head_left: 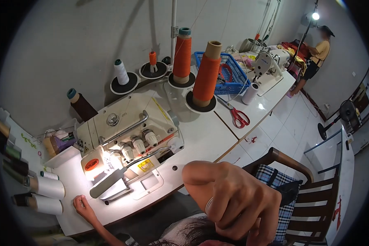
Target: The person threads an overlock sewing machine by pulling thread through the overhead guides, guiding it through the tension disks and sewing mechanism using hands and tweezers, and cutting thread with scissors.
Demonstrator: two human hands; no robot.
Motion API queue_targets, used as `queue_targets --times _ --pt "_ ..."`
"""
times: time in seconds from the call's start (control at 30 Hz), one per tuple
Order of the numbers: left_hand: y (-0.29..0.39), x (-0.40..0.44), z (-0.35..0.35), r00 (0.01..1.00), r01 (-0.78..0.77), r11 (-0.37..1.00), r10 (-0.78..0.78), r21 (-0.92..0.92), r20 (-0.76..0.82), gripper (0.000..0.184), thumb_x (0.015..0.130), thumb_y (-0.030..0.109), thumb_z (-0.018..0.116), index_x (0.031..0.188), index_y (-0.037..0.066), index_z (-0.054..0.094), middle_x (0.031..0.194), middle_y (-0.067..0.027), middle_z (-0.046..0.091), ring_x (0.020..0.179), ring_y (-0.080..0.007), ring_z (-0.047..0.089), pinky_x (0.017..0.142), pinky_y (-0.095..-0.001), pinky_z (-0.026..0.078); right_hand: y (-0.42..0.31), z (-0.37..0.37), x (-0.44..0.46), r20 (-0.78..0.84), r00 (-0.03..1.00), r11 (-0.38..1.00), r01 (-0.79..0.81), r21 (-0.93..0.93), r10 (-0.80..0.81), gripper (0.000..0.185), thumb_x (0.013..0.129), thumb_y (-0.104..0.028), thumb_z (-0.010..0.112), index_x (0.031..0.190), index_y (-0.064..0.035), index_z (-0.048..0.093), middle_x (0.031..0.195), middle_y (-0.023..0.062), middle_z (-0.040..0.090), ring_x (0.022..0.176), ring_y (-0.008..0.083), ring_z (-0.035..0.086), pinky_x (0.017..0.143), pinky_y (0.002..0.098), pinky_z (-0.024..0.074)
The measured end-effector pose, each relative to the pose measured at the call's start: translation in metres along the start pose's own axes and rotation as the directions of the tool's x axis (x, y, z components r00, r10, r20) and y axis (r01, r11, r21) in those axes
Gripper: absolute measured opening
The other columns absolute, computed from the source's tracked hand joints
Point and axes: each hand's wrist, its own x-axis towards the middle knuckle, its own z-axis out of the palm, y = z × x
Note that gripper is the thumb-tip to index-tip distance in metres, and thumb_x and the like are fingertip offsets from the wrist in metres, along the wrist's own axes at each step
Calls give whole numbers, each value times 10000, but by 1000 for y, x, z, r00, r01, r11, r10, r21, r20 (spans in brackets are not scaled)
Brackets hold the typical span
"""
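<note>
My right hand (238, 197) is large and close to the camera, raised above the table's front edge. Its fingers are curled in toward the palm, with a thin pale ring or band on one; whatever may be inside them is hidden. My left hand (84, 208) rests on the white tabletop at the lower left, fingers loosely bent and a little apart, with nothing visible in it. Just right of it stands the overlock sewing machine (131, 127), its lamp lit over the needle area. A grey flat arm (107, 183) sticks out at the machine's front.
Orange thread cones (207, 78) stand behind the machine. Red-handled scissors (238, 117) lie near a blue basket (229, 76). Another sewing machine (270, 63) is farther back. White spools (49, 186) line the left side. A wooden chair (315, 201) is at right; a person (319, 51) stands far off.
</note>
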Motion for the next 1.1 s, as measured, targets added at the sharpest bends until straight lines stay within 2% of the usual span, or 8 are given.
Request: queue_targets --times 0.33,0.4,0.53,0.6,0.8,0.87,0.97,1.1 --pt "-2 -2 0 1000 18 998 -18 -60 -6 114 839 60 560 780 -36 544 830 -115 563 800 -248 522 728 -349 437 -2 8 15 97 985 988 -134 -71 140 471 892 -146 487 441 -60 385 453 69 401 320 96 311 358 235 178" --pt "-4 -3 1 1000 22 998 -22 -66 1 115 839 59 558 776 -37 545 830 -115 565 800 -248 524 730 -349 438 3 42 15 -546 831 956 -63 -288 -110 461 880 -140 479 438 -61 375 458 79 425 316 100 321 354 232 180" --pt "-11 -2 1 1000 2 1000 -2 -23 -13 125 839 63 560 769 -39 545 837 -117 572 803 -252 530 724 -346 437 -1 31 19 -532 829 935 -31 -354 -174 433 849 -98 465 433 -70 349 447 85 426 313 100 315 352 227 173" --pt "-9 -2 0 1000 17 999 -17 -27 -8 128 838 65 561 768 -40 546 839 -118 575 803 -252 531 722 -345 437 -10 5 15 -56 998 985 10 -172 -20 404 813 -66 457 432 -77 323 426 79 405 314 99 308 351 224 168" --pt "-15 -2 1 1000 28 999 -28 -25 -2 125 838 74 564 770 -30 555 831 -109 573 800 -240 531 717 -334 433 -13 2 7 -51 975 936 191 -296 -215 394 800 -70 470 445 -86 300 431 60 393 322 93 301 359 215 167" --pt "-15 -2 1 1000 25 998 -25 -53 5 120 838 79 567 774 -22 559 834 -102 572 796 -229 528 710 -331 431 -35 12 -10 -195 951 705 32 -709 -240 91 867 -133 493 778 -115 501 512 65 499 332 115 426 435 202 364" --pt "-15 -2 0 1000 0 999 0 -36 0 123 840 90 569 778 -16 562 841 -96 572 796 -221 525 703 -331 430 -56 -6 -12 -257 863 389 -77 -918 -435 229 919 -247 428 792 -57 453 730 100 477 428 183 458 417 255 415" --pt "-21 -1 1 999 34 999 -34 -30 10 137 845 109 573 775 -9 564 840 -89 572 803 -217 521 714 -323 423 -77 -57 -13 -356 748 482 -56 -874 -560 232 906 -290 436 916 -58 443 795 98 463 654 168 473 533 218 437"
